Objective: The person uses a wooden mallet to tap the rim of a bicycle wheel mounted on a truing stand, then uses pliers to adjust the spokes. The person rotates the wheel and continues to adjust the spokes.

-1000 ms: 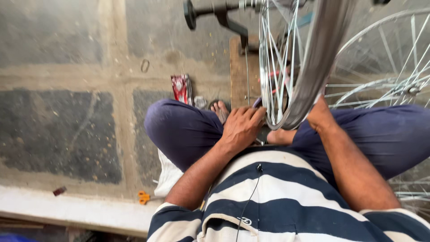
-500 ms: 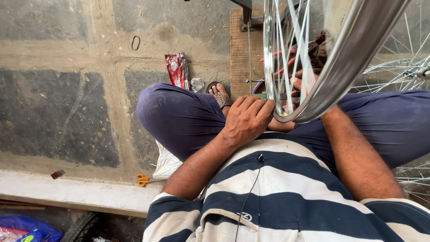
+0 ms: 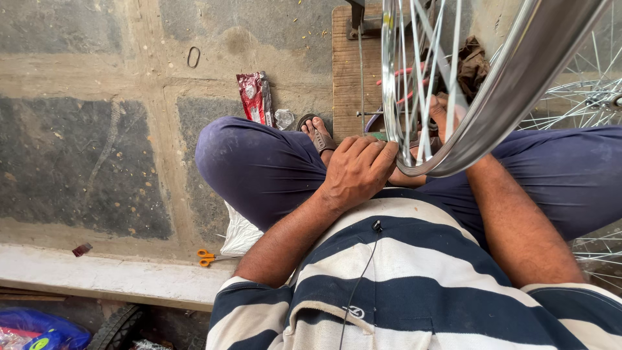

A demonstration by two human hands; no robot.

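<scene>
A flat red-and-silver packet (image 3: 254,97) lies on the concrete floor (image 3: 78,149), beside a crumpled clear wrapper (image 3: 284,118).

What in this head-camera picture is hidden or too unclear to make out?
- Right hand: mostly behind the wheel rim and spokes; its grip cannot be judged.
- Left hand: fingertips hidden at the rim's lower edge.
- Second wheel: cut off by the right edge.
- Red packet: contents unreadable.
</scene>
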